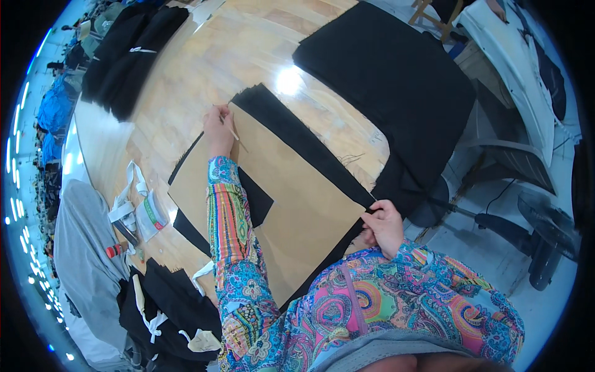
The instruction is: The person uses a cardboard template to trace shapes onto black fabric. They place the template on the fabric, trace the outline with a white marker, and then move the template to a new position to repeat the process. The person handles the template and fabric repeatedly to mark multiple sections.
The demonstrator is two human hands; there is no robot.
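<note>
A large tan paper or card pattern (297, 186) lies over black fabric pieces (273, 108), whose frayed edges stick out around it. A cutout in the pattern shows black cloth (254, 195) beneath. At the pattern's far left corner is my left hand (218, 129), closed round a thin pale stick, like a pen or marking pencil (234, 130), that points back toward me. My right hand (385, 228) pinches the pattern's right corner together with the fabric edge. Its fingertips are partly hidden.
Folded black cloth (390, 93) covers the table's far right. Tied black bundles (133, 56) lie far left. Nearer left are a clear plastic packet (150, 217), grey cloth (90, 248) and black pieces with white ties (167, 304). A black fan (539, 235) stands right of the wooden table (186, 93).
</note>
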